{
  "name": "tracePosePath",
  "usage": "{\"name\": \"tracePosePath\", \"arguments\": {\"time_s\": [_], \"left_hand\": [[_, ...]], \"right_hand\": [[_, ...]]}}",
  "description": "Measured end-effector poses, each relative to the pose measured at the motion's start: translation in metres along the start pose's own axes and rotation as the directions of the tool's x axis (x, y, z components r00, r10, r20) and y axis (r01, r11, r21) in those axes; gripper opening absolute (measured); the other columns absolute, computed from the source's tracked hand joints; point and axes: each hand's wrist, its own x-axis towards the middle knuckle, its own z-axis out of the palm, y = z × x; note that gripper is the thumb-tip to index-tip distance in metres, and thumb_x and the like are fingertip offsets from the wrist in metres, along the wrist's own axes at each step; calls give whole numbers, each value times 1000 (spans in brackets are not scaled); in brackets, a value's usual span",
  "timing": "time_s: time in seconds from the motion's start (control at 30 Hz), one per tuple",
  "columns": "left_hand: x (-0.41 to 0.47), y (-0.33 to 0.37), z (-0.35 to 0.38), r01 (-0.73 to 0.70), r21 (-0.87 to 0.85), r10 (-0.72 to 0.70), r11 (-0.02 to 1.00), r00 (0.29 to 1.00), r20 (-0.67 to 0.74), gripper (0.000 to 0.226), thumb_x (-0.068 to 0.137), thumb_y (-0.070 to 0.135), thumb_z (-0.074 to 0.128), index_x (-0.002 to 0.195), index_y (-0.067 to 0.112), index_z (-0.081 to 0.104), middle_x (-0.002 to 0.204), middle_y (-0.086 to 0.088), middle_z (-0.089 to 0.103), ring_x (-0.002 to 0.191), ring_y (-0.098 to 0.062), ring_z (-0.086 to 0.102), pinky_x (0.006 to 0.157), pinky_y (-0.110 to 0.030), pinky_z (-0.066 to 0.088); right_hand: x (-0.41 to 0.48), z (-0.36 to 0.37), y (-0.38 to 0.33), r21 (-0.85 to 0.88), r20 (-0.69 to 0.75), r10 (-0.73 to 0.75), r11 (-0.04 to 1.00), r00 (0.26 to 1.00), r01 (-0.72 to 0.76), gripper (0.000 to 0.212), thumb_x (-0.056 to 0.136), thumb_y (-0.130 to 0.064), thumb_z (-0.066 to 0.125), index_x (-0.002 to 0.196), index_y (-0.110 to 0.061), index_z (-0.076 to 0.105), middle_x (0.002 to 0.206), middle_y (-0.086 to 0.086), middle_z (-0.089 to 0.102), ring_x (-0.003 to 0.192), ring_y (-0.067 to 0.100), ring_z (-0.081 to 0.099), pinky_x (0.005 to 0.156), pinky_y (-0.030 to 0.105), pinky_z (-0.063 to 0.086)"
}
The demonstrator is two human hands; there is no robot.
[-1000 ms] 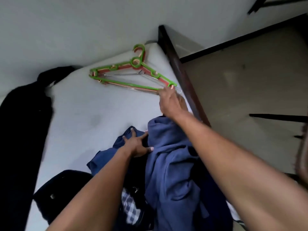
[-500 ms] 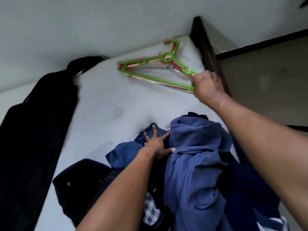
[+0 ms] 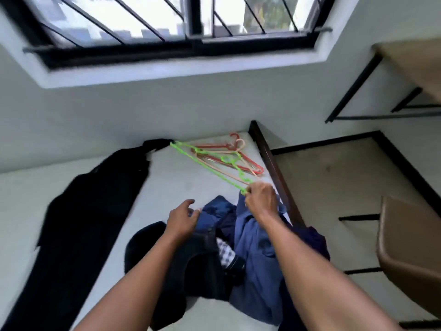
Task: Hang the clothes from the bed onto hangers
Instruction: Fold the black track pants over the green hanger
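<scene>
1. Right hand [image 3: 261, 199] pinched one end of the green hanger [image 3: 210, 168], fingers curled tight round the thin plastic, just above the clothes pile.
2. Left hand [image 3: 182, 217] hovered at the near edge of the pile with its fingers loosely curled and gripping nothing; whether the fingertips touched the cloth could not be told.
3. From the right hand, the green hanger ran out long and slanted across the white mattress [image 3: 176, 187], its far tip close to the black garment [image 3: 90, 211] stretched along the left side of the bed.
4. Under and behind it lay a red hanger [image 3: 259, 170] and a beige hanger [image 3: 241, 142], bunched together in the far corner of the mattress, hooks pointing toward the wall.
5. A blue garment [image 3: 253, 247] sat heaped beneath the right forearm, beside a dark garment [image 3: 202, 266], with a scrap of checked cloth [image 3: 225, 250] showing between them.
6. Along the right edge of the mattress ran the dark wooden bed rail [image 3: 274, 168].
7. Beyond it, on the floor, stood a brown chair [image 3: 410, 247] and a table [image 3: 415, 65], and a barred window [image 3: 167, 20] sat above the bed.
</scene>
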Motion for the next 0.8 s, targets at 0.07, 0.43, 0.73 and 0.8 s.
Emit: {"name": "tracePosePath", "arguments": {"time_s": [0.07, 0.43, 0.73, 0.8], "left_hand": [[-54, -23, -48, 26, -57, -30, 998, 998, -60, 45, 101, 36, 61, 140, 13, 58, 115, -14, 74, 117, -31, 65, 97, -34, 45], [-305, -296, -249, 150, 210, -143, 966, 989, -50, 49, 96, 36, 65, 139, 14, 59, 134, -10, 66, 125, -29, 61, 100, -32, 46], [-353, -444, -330, 309, 202, -298, 929, 951, -80, 41, 96, 32, 65, 135, 17, 61, 123, -11, 71, 119, -30, 63, 92, -32, 46], [-350, -469, -337, 306, 230, -308, 924, 951, -28, 41, 97, 33, 64, 135, 18, 60, 117, -11, 72, 113, -29, 65, 90, -33, 48]], "right_hand": [[-73, -6, -37, -6, 24, -50, 999, 998, 50, 9, 81, -10, 67, 75, -8, 73, 73, 16, 71, 75, 38, 71, 59, 38, 50], [-358, 77, -226, -4, 93, -252, 967, 963, 253, 11, 79, -14, 74, 84, -19, 82, 80, 8, 76, 78, 33, 74, 71, 39, 60], [-441, 149, -346, 10, 309, -368, 923, 877, 384, 20, 80, -8, 67, 95, -14, 80, 91, 15, 74, 91, 39, 69, 78, 39, 55], [-445, 177, -362, 28, 339, -347, 933, 874, 359, 20, 83, -9, 67, 98, -13, 79, 95, 15, 74, 93, 38, 69, 78, 38, 54]]}}
